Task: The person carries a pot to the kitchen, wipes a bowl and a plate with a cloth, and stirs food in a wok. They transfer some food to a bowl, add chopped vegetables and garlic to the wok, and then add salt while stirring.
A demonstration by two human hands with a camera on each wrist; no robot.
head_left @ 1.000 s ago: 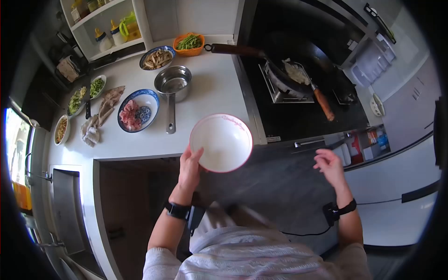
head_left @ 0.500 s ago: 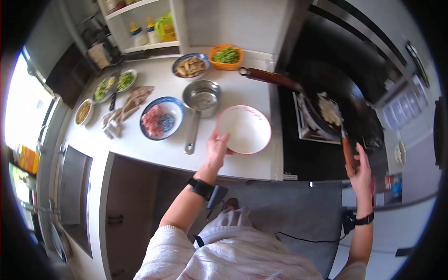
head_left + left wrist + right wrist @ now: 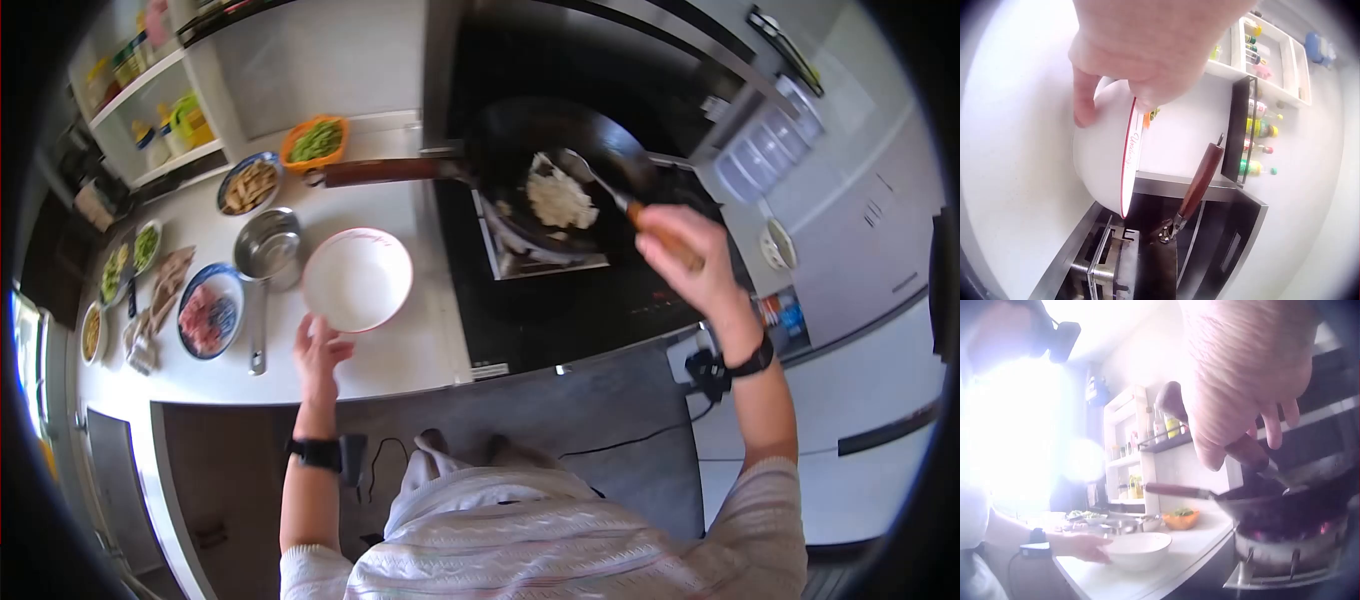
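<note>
In the head view the left hand (image 3: 320,358) is at the near left rim of a white bowl (image 3: 358,280) with a red edge, on the counter beside the stove. The left wrist view shows its thumb and a finger (image 3: 1085,103) on either side of the bowl's rim (image 3: 1127,162). The right hand (image 3: 692,258) grips the wooden handle (image 3: 672,240) of a metal utensil, whose head (image 3: 577,166) lies in the wok (image 3: 500,130) at the pale pieces of food (image 3: 560,200). Flames glow under the wok in the right wrist view.
Left of the bowl stand a steel saucepan (image 3: 268,245), a blue-rimmed bowl of raw meat (image 3: 205,318) and an orange basket of greens (image 3: 316,142). The wok's long handle (image 3: 385,172) reaches over the counter. A cloth (image 3: 172,285) and small dishes lie farther left.
The left hand has lowered the white bowl onto the counter. The right hand has taken hold of the utensil's handle and brought it up over the stove. The head view has shifted.
</note>
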